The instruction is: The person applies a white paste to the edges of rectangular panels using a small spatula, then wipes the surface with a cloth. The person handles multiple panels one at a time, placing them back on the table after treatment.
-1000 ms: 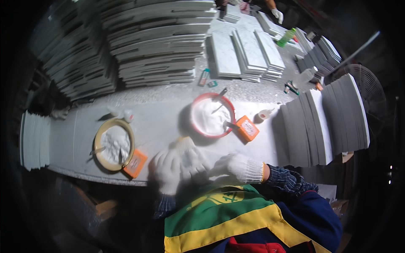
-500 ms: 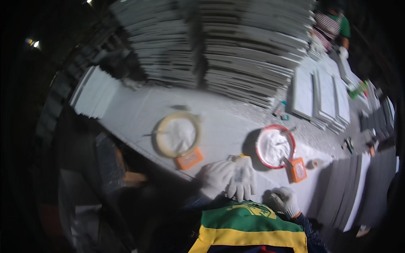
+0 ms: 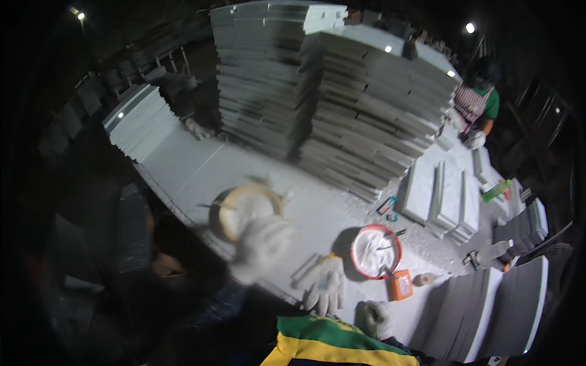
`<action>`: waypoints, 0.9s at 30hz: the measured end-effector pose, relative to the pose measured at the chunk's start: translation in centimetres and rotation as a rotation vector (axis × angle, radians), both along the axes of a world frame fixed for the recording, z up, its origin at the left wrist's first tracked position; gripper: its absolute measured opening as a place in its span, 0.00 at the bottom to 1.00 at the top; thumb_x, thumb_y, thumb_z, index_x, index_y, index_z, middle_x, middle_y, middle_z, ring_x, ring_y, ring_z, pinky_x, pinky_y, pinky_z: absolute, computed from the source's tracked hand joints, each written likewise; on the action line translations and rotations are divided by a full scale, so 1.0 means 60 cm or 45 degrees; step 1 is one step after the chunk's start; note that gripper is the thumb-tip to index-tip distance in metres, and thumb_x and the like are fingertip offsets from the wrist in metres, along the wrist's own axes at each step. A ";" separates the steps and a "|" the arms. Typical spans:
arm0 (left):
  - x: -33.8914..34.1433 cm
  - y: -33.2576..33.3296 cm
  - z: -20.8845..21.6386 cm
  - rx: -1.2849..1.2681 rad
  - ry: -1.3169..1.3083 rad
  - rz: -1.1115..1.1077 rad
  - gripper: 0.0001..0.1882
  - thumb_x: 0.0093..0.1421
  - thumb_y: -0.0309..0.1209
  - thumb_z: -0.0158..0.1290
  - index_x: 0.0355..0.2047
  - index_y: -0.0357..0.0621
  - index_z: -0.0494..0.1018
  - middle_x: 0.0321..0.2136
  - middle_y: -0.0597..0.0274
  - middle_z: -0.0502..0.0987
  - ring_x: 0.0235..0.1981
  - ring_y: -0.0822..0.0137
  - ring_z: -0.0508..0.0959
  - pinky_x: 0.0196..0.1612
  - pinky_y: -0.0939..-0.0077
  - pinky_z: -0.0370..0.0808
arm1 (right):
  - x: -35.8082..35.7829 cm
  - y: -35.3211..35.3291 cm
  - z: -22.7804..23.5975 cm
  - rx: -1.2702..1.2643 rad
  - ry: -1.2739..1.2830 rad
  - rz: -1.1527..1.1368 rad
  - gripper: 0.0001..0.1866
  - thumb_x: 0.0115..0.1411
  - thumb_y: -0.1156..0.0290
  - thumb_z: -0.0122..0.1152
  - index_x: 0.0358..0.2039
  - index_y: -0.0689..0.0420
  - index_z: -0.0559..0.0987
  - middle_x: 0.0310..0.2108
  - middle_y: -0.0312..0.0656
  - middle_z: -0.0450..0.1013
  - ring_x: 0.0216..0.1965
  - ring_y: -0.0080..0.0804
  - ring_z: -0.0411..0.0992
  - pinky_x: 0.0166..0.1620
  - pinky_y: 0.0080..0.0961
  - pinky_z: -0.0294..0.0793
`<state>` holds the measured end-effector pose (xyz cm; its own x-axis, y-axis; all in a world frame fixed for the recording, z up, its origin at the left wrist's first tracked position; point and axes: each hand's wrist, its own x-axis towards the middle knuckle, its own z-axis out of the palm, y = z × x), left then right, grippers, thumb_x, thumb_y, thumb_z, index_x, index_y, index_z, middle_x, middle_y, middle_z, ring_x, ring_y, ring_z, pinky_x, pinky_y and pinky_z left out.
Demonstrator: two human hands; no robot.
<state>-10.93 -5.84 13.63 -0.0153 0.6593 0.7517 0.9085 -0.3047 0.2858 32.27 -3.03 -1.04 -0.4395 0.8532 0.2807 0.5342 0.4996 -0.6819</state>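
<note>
My left hand (image 3: 264, 244), in a white knit glove, is smeared by motion beside the near right edge of a cream-yellow bowl (image 3: 229, 232) of white powder or paste. Its fingers do not show clearly, and whatever lies under it is hidden. Close to my body, my right hand (image 3: 378, 320), also gloved, rests with its fingers curled in; anything inside them is out of sight. Between the hands a loose white glove (image 3: 328, 285) lies flat on the pale tabletop (image 3: 293, 201). Right of it stands a red-rimmed bowl (image 3: 376, 251) of white paste with tools in it, next to an orange box (image 3: 401, 285).
Tall stacks of grey slabs (image 3: 372, 104) rise behind the table. Upright slabs (image 3: 513, 305) stand at the right, near a small bottle (image 3: 426, 279). White slabs (image 3: 421, 189) lie farther back, where another person (image 3: 476, 104) in gloves is working. More slabs (image 3: 143, 122) are piled far left.
My left hand has moved left and away from the loose glove toward the yellow bowl. The orange box beside that bowl is now hidden. The whole view has shifted, showing the stacks' tops.
</note>
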 end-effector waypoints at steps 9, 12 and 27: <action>-0.472 0.228 -0.096 -0.637 0.405 0.369 0.18 0.58 0.28 0.52 0.48 0.46 0.81 0.48 0.53 0.82 0.51 0.47 0.79 0.56 0.51 0.75 | -0.036 -0.022 0.031 -0.166 0.047 -0.184 0.08 0.60 0.70 0.69 0.40 0.55 0.86 0.32 0.48 0.79 0.35 0.48 0.78 0.39 0.40 0.78; -0.567 0.300 -0.195 -0.668 0.499 0.416 0.22 0.57 0.27 0.51 0.53 0.48 0.79 0.51 0.53 0.80 0.55 0.46 0.76 0.58 0.51 0.73 | -0.052 -0.031 0.040 -0.166 0.067 -0.293 0.08 0.62 0.69 0.68 0.40 0.55 0.86 0.33 0.50 0.80 0.37 0.48 0.80 0.41 0.40 0.79; -0.548 0.401 -0.174 -0.979 0.684 0.675 0.16 0.63 0.36 0.53 0.51 0.55 0.79 0.52 0.59 0.79 0.57 0.54 0.75 0.60 0.53 0.72 | -0.077 -0.017 -0.001 -0.047 -0.162 -0.595 0.10 0.62 0.65 0.65 0.42 0.52 0.85 0.37 0.45 0.80 0.39 0.49 0.79 0.43 0.42 0.80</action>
<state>-43.84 18.20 3.18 -0.2291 0.9644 0.1323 0.9357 0.2557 -0.2430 27.66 -4.05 -1.11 -0.0355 0.9759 0.2151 0.7762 0.1625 -0.6092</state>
